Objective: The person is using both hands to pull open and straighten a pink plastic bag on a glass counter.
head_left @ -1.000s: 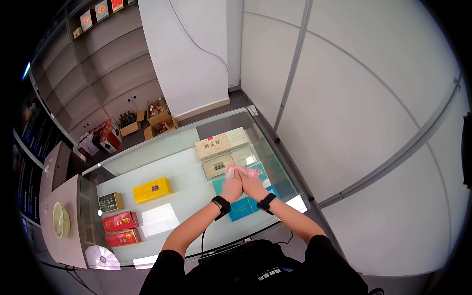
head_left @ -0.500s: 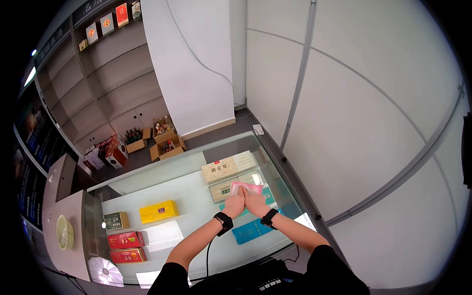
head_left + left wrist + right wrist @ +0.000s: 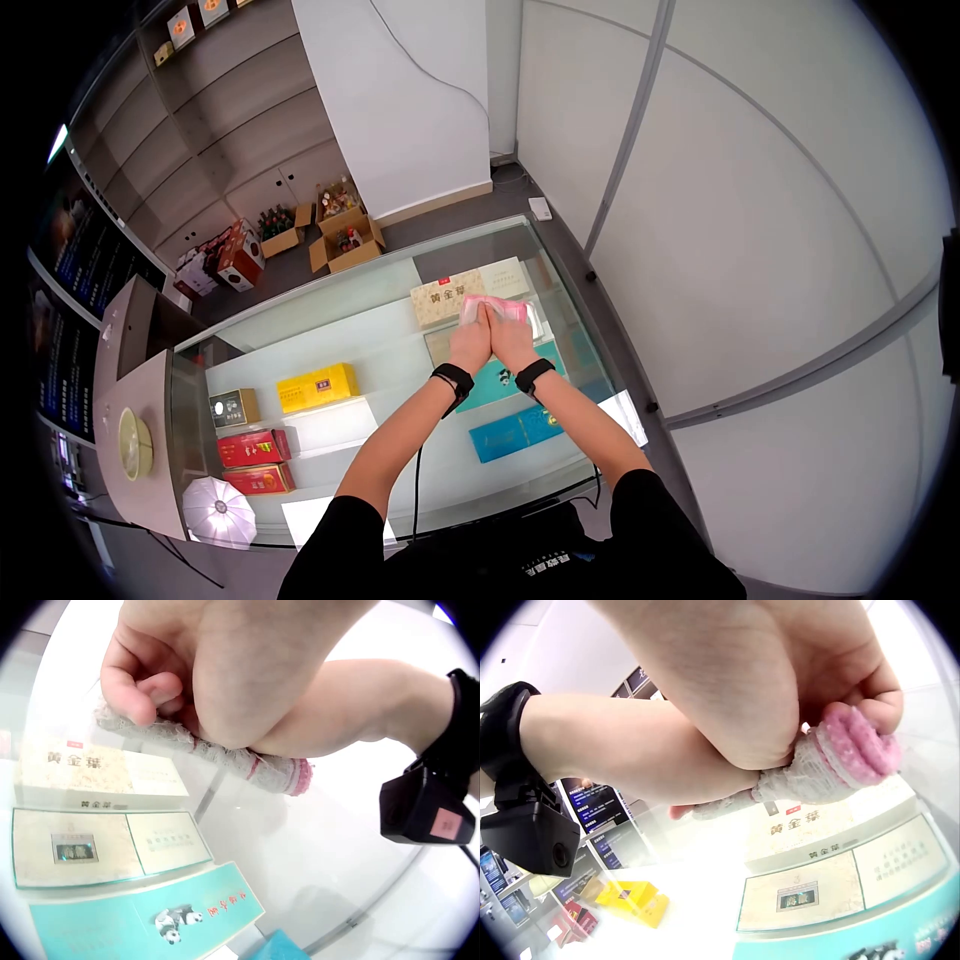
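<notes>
A pink-and-white cloth (image 3: 497, 304), bunched into a roll, is held by both hands over the glass counter. My left hand (image 3: 471, 343) grips one part of it with curled fingers, and my right hand (image 3: 512, 345) grips the part beside it, the two hands pressed together side by side. From the left wrist view the cloth (image 3: 240, 761) looks like a loose-woven whitish roll with pink stripes and a pink end. In the right wrist view its fluffy pink end (image 3: 859, 746) sticks out under the fingers. Below lie a cream patterned box (image 3: 445, 297) and a teal panda box (image 3: 490, 380).
The glass counter (image 3: 400, 490) also shows a blue box (image 3: 515, 437), a yellow box (image 3: 318, 387), two red boxes (image 3: 253, 448) and a dark green box (image 3: 230, 408). A pale green basket (image 3: 143, 445) stands on the left cabinet. Cardboard boxes (image 3: 345, 255) sit on the floor behind.
Both hands have moved away from the body with the cloth, from over the lower cream box to the front of the upper one. The head view has tilted up, then back down.
</notes>
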`<state>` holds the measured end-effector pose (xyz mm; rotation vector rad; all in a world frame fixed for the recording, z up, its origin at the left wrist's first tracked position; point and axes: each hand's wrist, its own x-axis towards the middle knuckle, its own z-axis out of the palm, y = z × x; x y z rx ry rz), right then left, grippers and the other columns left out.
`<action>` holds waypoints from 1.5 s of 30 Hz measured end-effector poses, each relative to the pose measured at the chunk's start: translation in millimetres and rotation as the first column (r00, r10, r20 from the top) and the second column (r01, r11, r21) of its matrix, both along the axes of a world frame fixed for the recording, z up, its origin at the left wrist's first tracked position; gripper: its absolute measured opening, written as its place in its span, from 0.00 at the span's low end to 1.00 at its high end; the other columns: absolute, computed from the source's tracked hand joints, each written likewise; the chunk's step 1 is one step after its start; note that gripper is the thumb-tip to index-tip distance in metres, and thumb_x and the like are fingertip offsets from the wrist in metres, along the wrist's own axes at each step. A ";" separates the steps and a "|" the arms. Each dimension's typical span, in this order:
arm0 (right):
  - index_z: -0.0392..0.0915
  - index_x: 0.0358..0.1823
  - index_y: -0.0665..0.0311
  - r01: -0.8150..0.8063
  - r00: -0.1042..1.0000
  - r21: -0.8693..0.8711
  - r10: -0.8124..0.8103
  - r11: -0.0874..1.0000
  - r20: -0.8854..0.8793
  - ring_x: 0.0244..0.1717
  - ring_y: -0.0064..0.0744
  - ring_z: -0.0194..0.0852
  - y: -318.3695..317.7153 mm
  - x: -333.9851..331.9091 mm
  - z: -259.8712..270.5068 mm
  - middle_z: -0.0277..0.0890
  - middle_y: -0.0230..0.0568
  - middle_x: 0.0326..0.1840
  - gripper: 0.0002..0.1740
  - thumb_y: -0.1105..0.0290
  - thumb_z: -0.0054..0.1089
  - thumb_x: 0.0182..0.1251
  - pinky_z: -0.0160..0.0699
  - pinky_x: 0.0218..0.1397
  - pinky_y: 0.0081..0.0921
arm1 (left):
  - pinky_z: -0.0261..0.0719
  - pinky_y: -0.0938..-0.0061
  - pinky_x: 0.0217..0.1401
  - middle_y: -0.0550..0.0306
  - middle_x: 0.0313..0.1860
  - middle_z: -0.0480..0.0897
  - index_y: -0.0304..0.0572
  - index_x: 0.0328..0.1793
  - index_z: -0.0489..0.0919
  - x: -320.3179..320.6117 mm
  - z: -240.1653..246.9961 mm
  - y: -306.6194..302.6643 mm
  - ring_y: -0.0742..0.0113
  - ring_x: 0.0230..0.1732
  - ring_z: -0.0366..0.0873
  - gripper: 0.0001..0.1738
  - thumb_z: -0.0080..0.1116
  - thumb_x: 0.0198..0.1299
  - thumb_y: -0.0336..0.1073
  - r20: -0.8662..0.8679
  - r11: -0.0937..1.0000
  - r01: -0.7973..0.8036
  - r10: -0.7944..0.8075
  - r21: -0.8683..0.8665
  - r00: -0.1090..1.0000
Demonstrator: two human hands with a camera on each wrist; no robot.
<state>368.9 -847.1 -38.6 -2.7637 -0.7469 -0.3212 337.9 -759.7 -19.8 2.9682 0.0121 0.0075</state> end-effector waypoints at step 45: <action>0.64 0.43 0.45 0.125 0.976 0.101 -0.104 0.987 -0.192 0.23 0.37 0.72 70.2 132.5 7.4 0.72 0.37 0.21 0.15 0.62 0.32 0.55 0.67 0.21 0.33 | 0.69 0.70 0.20 0.52 0.18 0.75 0.35 0.56 0.53 127.8 1.4 56.9 0.59 0.19 0.73 0.31 0.44 0.43 0.34 0.107 0.982 -0.084 0.066 0.170 0.992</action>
